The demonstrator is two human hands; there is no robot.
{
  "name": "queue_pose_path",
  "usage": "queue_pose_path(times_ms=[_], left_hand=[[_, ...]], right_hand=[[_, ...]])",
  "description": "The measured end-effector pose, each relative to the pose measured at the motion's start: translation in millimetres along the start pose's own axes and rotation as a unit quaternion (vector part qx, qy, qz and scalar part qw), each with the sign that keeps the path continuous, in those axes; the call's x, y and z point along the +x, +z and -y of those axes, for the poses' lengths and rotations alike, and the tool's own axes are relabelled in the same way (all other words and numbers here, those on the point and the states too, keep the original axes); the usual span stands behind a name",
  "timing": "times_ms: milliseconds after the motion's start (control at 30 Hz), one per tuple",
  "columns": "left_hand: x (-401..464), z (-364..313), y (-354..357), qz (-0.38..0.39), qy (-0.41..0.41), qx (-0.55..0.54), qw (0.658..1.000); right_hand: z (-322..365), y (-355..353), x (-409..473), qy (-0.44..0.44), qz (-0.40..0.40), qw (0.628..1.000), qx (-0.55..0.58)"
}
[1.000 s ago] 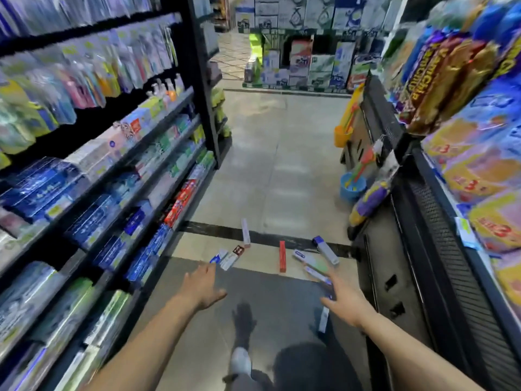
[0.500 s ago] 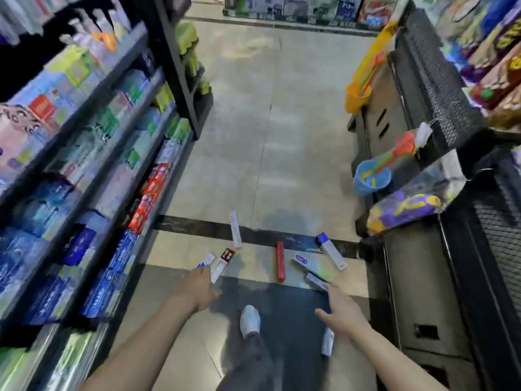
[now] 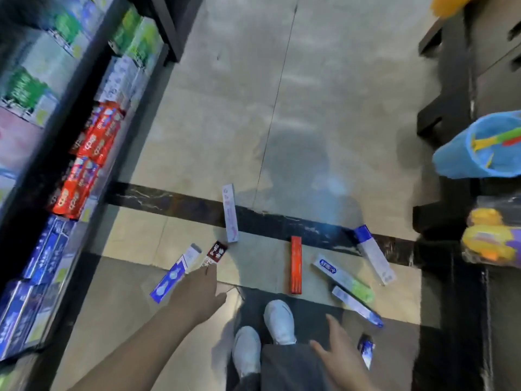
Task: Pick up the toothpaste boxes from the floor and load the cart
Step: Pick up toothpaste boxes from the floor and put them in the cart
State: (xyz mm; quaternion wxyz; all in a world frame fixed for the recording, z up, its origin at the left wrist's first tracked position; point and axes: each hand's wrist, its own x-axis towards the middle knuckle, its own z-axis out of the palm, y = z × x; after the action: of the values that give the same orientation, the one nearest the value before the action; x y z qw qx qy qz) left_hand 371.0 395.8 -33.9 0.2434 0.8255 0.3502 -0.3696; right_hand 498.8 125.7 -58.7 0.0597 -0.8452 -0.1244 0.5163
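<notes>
Toothpaste boxes lie scattered on the tiled floor (image 3: 214,114) of a shop aisle, most of them near a dark stripe that crosses the tiles. A white and pink box (image 3: 230,213) lies across the stripe, pointing away. To its near left are a blue and white box (image 3: 176,273) and a dark red and white box (image 3: 214,253), side by side and slanted. A red box (image 3: 296,265) lies straight, with its far end touching the stripe. Right of it sits a white box with a green end (image 3: 342,277), and beyond that a white box with a blue end (image 3: 374,254) slants across the stripe. Nearer lie a slim blue and white box (image 3: 356,306) and, close to the right shelf base, a small blue box (image 3: 366,351).

The left hand (image 3: 198,294) reaches forward with fingers spread, its fingertips over the near ends of the blue and white and the dark red boxes; it holds nothing, and contact cannot be told. The right hand (image 3: 338,354) is low and wide, fingers splayed, holding nothing, just left of the small blue box.

Two white shoes (image 3: 265,337) stand between the arms. The left shelf (image 3: 93,153) carries rows of boxed toothpaste, red and blue. On the right hangs a blue toy bucket (image 3: 462,156).
</notes>
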Motion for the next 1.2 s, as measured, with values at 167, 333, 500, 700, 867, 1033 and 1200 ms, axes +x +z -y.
queue_pose_path(times_ms=[167, 333, 500, 700, 867, 1033, 1200], left_hand=[[134, 2, 44, 0.009, -0.012, -0.043, 0.999], [264, 2, 87, -0.022, -0.054, -0.089, 0.994], [345, 0, 126, -0.088, -0.188, -0.181, 0.961], [372, 8, 142, -0.156, -0.226, -0.213, 0.938], [324, 9, 115, -0.163, -0.180, -0.261, 0.934], [207, -11, 53, -0.145, -0.106, -0.295, 0.938], [44, -43, -36, -0.118, -0.098, -0.347, 0.925]], right_hand=[[-7, 35, 118, 0.035, 0.019, 0.998, 0.040], [-17, 78, 231, 0.063, 0.023, 0.991, 0.119], [-26, 123, 301, 0.080, -0.026, 0.988, 0.130], [-24, 133, 327, 0.109, -0.065, 0.988, 0.086], [-14, 99, 292, 0.077, -0.083, 0.991, 0.078], [31, 13, 197, 0.033, -0.101, 0.990, 0.089], [82, -81, 57, 0.000, -0.133, 0.987, 0.088]])
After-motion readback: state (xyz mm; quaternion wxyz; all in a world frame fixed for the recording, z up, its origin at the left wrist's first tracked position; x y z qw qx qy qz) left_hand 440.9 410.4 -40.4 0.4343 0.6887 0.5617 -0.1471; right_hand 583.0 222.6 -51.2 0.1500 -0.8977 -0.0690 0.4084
